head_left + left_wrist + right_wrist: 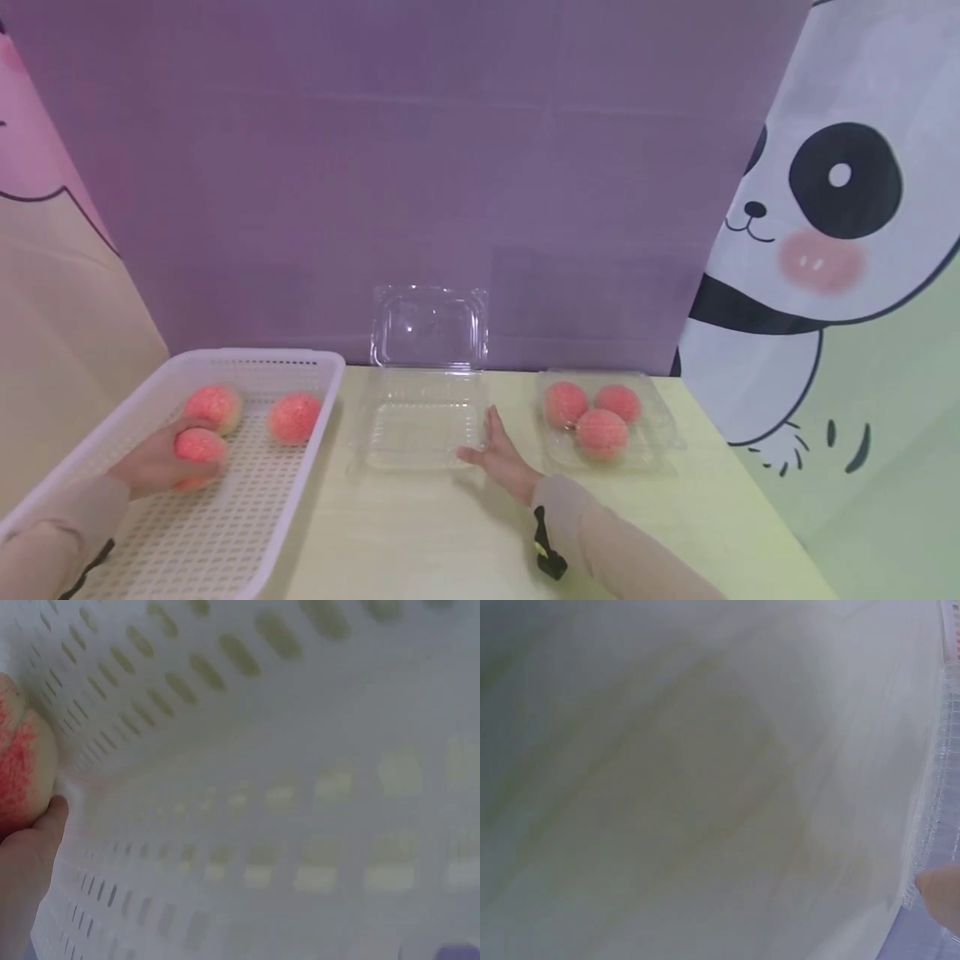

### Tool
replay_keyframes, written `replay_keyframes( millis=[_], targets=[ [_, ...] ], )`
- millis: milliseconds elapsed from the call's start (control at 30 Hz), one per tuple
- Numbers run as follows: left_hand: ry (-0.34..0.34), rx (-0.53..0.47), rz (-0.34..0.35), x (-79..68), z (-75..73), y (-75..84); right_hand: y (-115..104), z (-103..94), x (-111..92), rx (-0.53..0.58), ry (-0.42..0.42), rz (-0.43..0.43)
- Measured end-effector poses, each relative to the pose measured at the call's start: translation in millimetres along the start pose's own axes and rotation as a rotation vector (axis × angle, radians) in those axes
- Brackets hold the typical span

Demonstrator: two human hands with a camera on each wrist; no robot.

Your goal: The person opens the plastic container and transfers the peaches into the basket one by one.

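Note:
Inside the white basket, my left hand (161, 458) curls round a pink-red peach (201, 457); the left wrist view shows that peach (22, 761), cream-edged with a groove, against the thumb. Two more peaches lie in the basket, one (213, 407) just behind the hand and one (294, 418) by its right wall. My right hand (508, 460) has its fingers spread at the right edge of a clear plastic clamshell box (423, 433), whose lid (430, 327) stands raised at the back. Only a fingertip (941, 896) of that hand shows in the right wrist view.
The slotted white basket (281, 529) takes up the table's left side. To the right sits another clear box (652, 446) with three peaches (602, 433) in it. A purple panel (420, 183) rises behind the pale table (405, 542).

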State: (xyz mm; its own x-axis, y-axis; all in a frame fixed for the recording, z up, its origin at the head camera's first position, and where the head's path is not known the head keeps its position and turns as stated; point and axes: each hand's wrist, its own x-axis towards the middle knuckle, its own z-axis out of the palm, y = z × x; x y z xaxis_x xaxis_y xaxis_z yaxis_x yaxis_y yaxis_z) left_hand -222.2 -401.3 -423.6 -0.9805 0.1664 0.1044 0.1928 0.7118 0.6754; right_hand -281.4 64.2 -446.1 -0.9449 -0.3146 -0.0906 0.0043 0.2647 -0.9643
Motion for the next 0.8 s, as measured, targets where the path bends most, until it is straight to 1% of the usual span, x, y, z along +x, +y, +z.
replay_keyframes(
  millis=[67,133,233,333,433,533,600,667,733,800],
  targets=[
    [-0.011,-0.010,0.016,-1.8,-0.8,-0.9,-0.3,0.4,0.1,0.000,-0.001,0.000],
    [-0.014,-0.005,0.001,-4.6,-1.7,-0.3,-0.4,0.6,0.1,-0.001,-0.001,0.001],
    [-0.055,-0.027,-0.014,-6.8,-3.2,2.7,-0.1,0.6,0.3,0.001,-0.001,-0.002],
    [-0.079,-0.044,0.001,-8.3,-4.4,5.4,0.0,0.2,0.6,0.004,0.001,-0.003],
    [-0.064,0.001,0.039,-9.6,-5.3,5.4,-0.6,0.0,1.1,0.008,-0.001,-0.004],
    [-0.022,0.085,0.082,-9.6,-5.2,2.5,-0.7,0.4,1.3,0.010,0.000,-0.006],
    [-0.002,0.116,0.114,-9.0,-4.7,-0.5,-0.8,0.7,1.2,0.010,0.005,-0.009],
    [0.017,0.120,0.141,-7.8,-4.4,-4.0,-1.2,1.2,0.5,0.009,0.010,-0.010],
    [0.009,0.089,0.180,-7.0,-4.7,-6.6,-1.6,1.5,-0.1,0.009,0.011,-0.010],
    [0.010,0.079,0.221,-5.3,-6.1,-8.3,-2.2,1.7,-0.6,0.012,0.010,-0.013]
  ],
)
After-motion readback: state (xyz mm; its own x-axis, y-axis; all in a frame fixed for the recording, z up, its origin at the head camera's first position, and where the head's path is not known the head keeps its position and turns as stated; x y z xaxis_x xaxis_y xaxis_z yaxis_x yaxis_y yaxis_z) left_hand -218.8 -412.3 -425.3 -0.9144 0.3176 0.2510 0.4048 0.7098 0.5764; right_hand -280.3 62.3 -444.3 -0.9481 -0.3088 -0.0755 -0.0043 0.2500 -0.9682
